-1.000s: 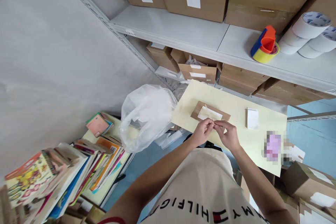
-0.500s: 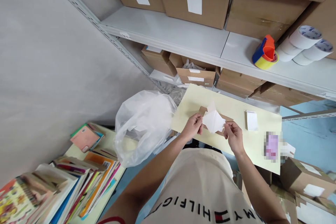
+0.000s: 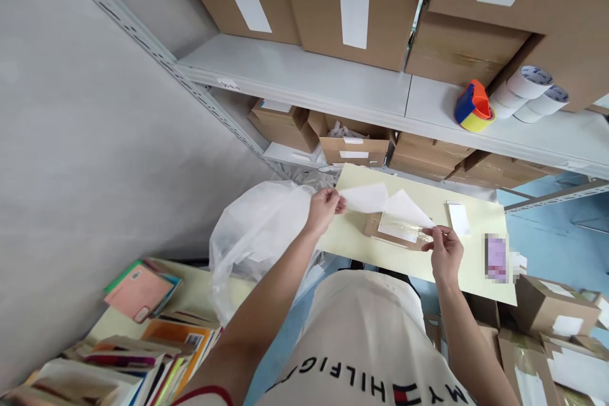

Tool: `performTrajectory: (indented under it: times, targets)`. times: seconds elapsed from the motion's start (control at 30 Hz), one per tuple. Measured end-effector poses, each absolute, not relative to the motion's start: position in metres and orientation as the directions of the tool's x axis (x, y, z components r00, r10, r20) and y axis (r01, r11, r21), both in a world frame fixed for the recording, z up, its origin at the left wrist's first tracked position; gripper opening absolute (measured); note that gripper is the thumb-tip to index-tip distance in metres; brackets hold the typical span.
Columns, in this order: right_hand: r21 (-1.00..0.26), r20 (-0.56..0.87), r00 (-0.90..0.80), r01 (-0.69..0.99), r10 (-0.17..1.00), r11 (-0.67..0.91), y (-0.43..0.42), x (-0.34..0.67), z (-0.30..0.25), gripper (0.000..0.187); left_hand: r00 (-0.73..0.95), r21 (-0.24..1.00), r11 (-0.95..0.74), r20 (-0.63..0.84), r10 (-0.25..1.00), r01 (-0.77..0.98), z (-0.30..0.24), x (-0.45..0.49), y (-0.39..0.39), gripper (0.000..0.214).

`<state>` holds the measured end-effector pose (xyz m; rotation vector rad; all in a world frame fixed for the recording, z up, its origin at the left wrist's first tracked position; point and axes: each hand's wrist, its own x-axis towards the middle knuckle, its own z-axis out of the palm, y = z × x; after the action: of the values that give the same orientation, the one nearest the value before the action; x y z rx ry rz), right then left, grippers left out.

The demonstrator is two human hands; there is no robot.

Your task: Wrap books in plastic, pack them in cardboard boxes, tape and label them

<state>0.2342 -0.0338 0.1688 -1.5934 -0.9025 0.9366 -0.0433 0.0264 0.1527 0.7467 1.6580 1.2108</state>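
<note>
My left hand [image 3: 326, 208] is closed in a pinch on the end of a white paper strip [image 3: 364, 198], held out over the left part of the pale yellow table [image 3: 457, 273]. Closed too, my right hand [image 3: 445, 247] pinches the corner of a second white sheet [image 3: 406, 208], which looks like a label and is bent upward. Between the hands, a flat brown cardboard parcel [image 3: 373, 227] lies under this sheet. Something clear and shiny, like tape or film, shows near my right fingertips. Whether the sheet touches the parcel, I cannot tell.
A large translucent plastic bag [image 3: 259, 222] bulges left of the table. Books [image 3: 157, 355] are stacked at the lower left. A small white pad [image 3: 458, 218] lies to the right. Above, a grey shelf [image 3: 304, 63] carries cartons, tape rolls [image 3: 530, 82] and a tape dispenser [image 3: 474, 106].
My hands have moved apart, left hand to the left and right hand to the right. The single white bundle between them is now two separate-looking white pieces, and more of the parcel shows.
</note>
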Motion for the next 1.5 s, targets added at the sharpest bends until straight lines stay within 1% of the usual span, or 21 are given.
performTrajectory:
  times: [0.07,0.17,0.23,0.3,0.37,0.43,0.5,0.57,0.63,0.67,0.73,0.8,0.97,1.03,1.1,1.13,1.2,1.3,1.33,1.4,1.5]
  targets:
    - [-0.982,-0.082,0.501,0.109,0.862,-0.156,-0.038,0.233,0.170,0.038,-0.396,0.932,0.348,-0.284,0.873,0.099,0.153,-0.066,0.045,0.010]
    - [-0.982,-0.056,0.533,0.124,0.844,-0.144,-0.044,0.230,0.172,0.039,-0.319,0.809,0.317,-0.170,0.933,0.496,0.163,-0.098,0.082,0.009]
    - [-0.983,-0.054,0.525,0.119,0.849,-0.136,-0.047,0.227,0.172,0.040,-0.323,0.757,0.262,-0.071,0.944,0.599,0.173,-0.111,0.107,0.009]
    - [-0.987,-0.050,0.518,0.103,0.854,-0.120,-0.049,0.223,0.173,0.040,-0.355,0.761,0.221,0.012,0.935,0.609,0.181,-0.115,0.126,0.023]
    - [-0.991,-0.045,0.505,0.084,0.862,-0.101,-0.051,0.219,0.172,0.040,-0.404,0.784,0.228,0.032,0.914,0.577,0.186,-0.112,0.134,0.050]
    - [-0.994,-0.045,0.487,0.063,0.872,-0.087,-0.052,0.215,0.172,0.041,-0.444,0.814,0.240,0.025,0.896,0.529,0.187,-0.103,0.125,0.074]
    - [-0.997,-0.055,0.468,0.030,0.882,-0.078,-0.052,0.210,0.171,0.042,-0.423,0.834,0.170,0.083,0.902,0.525,0.184,-0.087,0.099,0.085]
    - [-0.997,-0.073,0.445,-0.013,0.893,-0.076,-0.051,0.205,0.171,0.042,-0.310,0.828,-0.010,0.221,0.925,0.561,0.179,-0.065,0.062,0.083]
    - [-0.995,-0.099,0.412,-0.054,0.906,-0.084,-0.050,0.198,0.172,0.042,-0.082,0.767,-0.325,0.439,0.895,0.553,0.173,-0.038,0.023,0.063]
    - [-0.993,-0.115,0.390,-0.074,0.913,-0.094,-0.049,0.194,0.172,0.042,0.062,0.725,-0.448,0.491,0.869,0.524,0.171,-0.025,0.006,0.052]
    - [-0.987,-0.148,0.337,-0.108,0.930,-0.118,-0.047,0.186,0.174,0.042,0.309,0.656,-0.575,0.486,0.817,0.488,0.167,0.000,-0.018,0.039]
    - [-0.982,-0.172,0.280,-0.125,0.945,-0.141,-0.046,0.179,0.174,0.042,0.390,0.629,-0.601,0.458,0.799,0.493,0.164,0.017,-0.030,0.036]
    - [-0.988,-0.155,0.110,-0.031,0.982,-0.152,-0.048,0.173,0.173,0.041,0.354,0.679,-0.579,0.459,0.815,0.451,0.162,0.024,-0.035,0.054]
    - [-0.996,-0.092,0.010,0.022,0.996,-0.092,-0.052,0.174,0.172,0.043,0.318,0.751,-0.547,0.451,0.834,0.369,0.162,0.023,-0.037,0.056]
    - [-0.996,-0.004,-0.081,0.084,0.997,0.002,-0.057,0.177,0.171,0.045,0.228,0.859,-0.446,0.395,0.890,0.254,0.163,0.025,-0.038,0.051]
    - [-0.989,0.046,-0.090,0.137,0.995,0.058,-0.060,0.180,0.172,0.045,0.162,0.916,-0.356,0.329,0.930,0.183,0.163,0.027,-0.038,0.046]
    - [-0.944,0.157,0.001,0.294,0.988,0.149,-0.062,0.187,0.172,0.042,0.035,0.992,-0.126,0.125,0.992,0.016,0.162,0.030,-0.035,0.039]
    - [-0.874,0.261,0.207,0.465,0.943,0.140,-0.058,0.203,0.171,0.040,-0.014,0.964,0.137,-0.144,0.989,-0.227,0.162,0.031,-0.028,0.038]
    - [-0.881,0.240,0.233,0.459,0.942,0.111,-0.054,0.209,0.170,0.040,0.007,0.941,0.186,-0.192,0.981,-0.283,0.162,0.031,-0.026,0.039]
    - [-0.932,0.133,0.229,0.361,0.964,0.043,-0.047,0.220,0.167,0.040,0.069,0.897,0.263,-0.256,0.964,-0.356,0.162,0.031,-0.023,0.039]
    - [-0.982,-0.030,0.237,0.176,0.971,-0.073,-0.043,0.233,0.159,0.037,0.145,0.857,0.359,-0.328,0.933,-0.370,0.161,0.032,-0.023,0.038]
